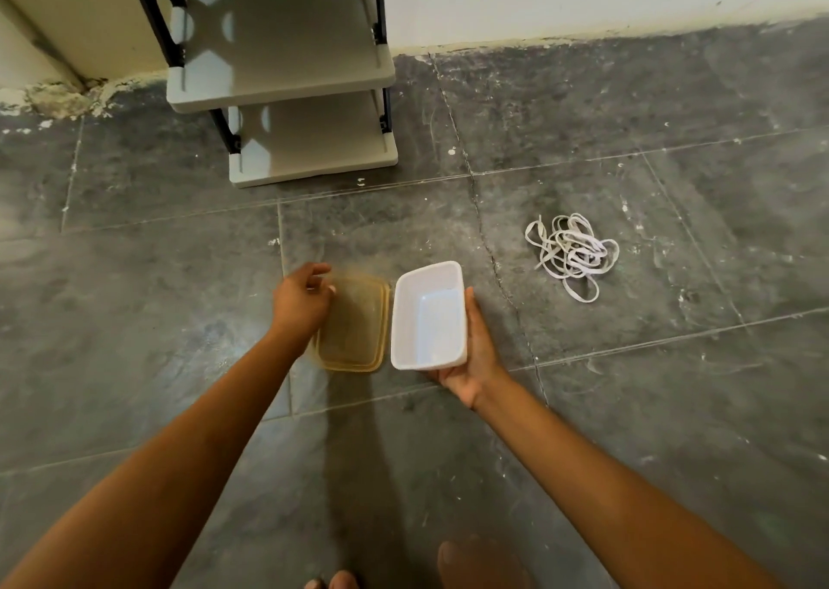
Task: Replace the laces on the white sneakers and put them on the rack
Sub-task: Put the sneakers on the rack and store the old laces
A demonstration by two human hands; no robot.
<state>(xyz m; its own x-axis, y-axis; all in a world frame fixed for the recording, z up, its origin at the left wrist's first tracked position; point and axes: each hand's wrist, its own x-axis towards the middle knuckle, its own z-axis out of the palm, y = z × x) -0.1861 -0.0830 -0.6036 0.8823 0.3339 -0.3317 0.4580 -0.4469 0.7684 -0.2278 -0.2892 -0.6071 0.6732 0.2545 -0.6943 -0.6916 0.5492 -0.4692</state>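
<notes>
The laces (572,254) lie in a loose white tangle on the floor (673,409), well right of centre and no sneakers are in view. They sit to the right of and beyond the right hand (471,359), which is the nearer hand by far; the tangle has no clear long axis. That hand grips an empty white tub (428,317) by its near end, thumb up the right wall. The left hand (303,301) hovers with loosely curled fingers over the far left corner of a yellowish lid (356,326) lying flat on the floor just left of the tub; whether it touches the lid I cannot tell. The rack (287,81) stands against the wall at the far edge of the floor, its shelves bare.
</notes>
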